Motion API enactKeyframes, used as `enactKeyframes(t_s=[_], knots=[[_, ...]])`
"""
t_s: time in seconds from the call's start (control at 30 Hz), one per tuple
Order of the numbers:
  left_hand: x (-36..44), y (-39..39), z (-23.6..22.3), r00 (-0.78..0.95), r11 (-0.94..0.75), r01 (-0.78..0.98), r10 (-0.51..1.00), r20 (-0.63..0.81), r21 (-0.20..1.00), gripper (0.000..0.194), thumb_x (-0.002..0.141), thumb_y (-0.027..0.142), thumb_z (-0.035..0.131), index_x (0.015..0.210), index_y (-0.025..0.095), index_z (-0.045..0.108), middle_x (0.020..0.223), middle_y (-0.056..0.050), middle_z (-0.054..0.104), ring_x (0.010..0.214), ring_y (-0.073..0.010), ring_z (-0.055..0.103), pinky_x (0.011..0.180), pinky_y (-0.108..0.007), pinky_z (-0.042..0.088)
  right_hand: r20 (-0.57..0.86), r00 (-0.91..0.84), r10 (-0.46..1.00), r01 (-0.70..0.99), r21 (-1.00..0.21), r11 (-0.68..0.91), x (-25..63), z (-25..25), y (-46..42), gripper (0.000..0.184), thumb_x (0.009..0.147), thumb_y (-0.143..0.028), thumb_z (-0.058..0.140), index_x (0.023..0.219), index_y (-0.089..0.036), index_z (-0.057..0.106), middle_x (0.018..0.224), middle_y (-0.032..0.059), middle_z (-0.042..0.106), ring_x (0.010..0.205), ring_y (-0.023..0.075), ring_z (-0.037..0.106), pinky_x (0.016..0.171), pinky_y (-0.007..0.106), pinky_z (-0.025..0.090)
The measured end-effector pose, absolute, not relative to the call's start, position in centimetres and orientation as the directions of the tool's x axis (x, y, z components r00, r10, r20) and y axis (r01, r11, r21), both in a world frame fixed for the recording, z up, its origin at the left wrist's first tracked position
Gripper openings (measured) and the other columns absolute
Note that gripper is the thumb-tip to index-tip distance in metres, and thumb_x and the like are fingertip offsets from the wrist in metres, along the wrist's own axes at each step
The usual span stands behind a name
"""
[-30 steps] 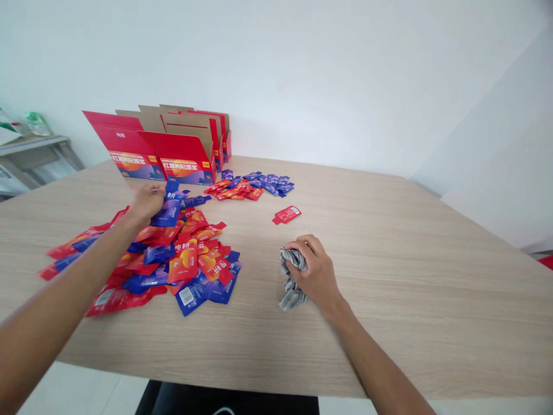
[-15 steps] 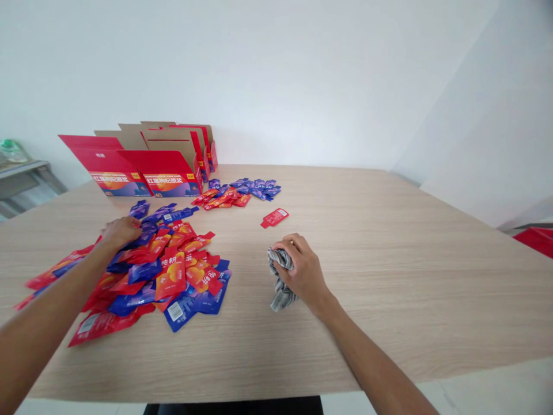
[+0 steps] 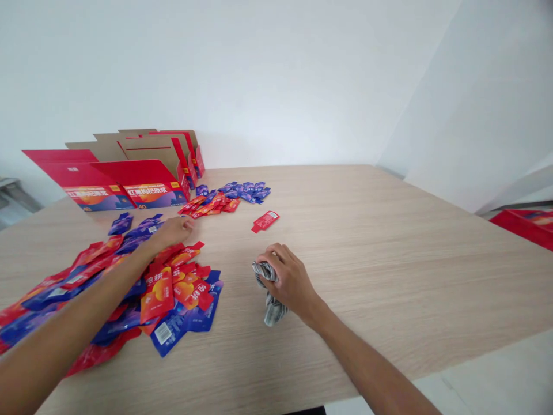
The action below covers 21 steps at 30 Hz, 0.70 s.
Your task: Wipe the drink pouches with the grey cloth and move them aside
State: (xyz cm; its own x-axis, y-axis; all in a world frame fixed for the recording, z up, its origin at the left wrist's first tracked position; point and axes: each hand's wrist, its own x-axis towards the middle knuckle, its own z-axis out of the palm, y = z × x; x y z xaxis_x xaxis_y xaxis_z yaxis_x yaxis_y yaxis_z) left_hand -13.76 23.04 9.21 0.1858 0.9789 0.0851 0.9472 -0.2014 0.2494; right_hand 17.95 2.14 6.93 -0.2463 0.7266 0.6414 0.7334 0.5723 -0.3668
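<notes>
My right hand (image 3: 290,282) grips a crumpled grey striped cloth (image 3: 276,310) on the table, fingers wrapped round its upper part. Over the far edge of a large heap of red pouches (image 3: 156,293) and blue pouches (image 3: 170,329) is my left hand (image 3: 173,230). Its fingers are curled closed, and what they hold, if anything, is hidden. A blue pouch (image 3: 120,223) lies at the heap's far left corner. Part of the heap is covered by my left forearm. One red pouch (image 3: 265,221) lies alone beyond the cloth.
Open red cartons (image 3: 151,193) stand in rows at the back left, against the wall. Beside them sit a small pile of red pouches (image 3: 211,203) and some blue pouches (image 3: 254,192). A red box (image 3: 525,225) shows at the right edge, beyond the wooden table (image 3: 367,259).
My left hand put a blue pouch down at the heap's far left corner, then moved right across the heap. My right hand keeps the cloth. The view has turned right.
</notes>
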Motion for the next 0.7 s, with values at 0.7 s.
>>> enactKeyframes(t_s=[0.7], knots=[[-2.8, 37.5, 5.3, -0.158, 0.164, 0.966, 0.986, -0.048, 0.199, 0.081, 0.093, 0.062, 0.040, 0.152, 0.006, 0.041, 0.159, -0.029, 0.037, 0.148, -0.0473, 0.031, 0.118, -0.064, 0.026, 0.567, -0.315, 0.761, 0.780, -0.302, 0.547, 18.1, 5.6, 3.2, 0.034, 0.077, -0.015, 0.080, 0.105, -0.022, 0.061, 0.105, 0.0064, 0.063, 0.093, 0.0233, 0.059, 0.080, 0.036, 0.053]])
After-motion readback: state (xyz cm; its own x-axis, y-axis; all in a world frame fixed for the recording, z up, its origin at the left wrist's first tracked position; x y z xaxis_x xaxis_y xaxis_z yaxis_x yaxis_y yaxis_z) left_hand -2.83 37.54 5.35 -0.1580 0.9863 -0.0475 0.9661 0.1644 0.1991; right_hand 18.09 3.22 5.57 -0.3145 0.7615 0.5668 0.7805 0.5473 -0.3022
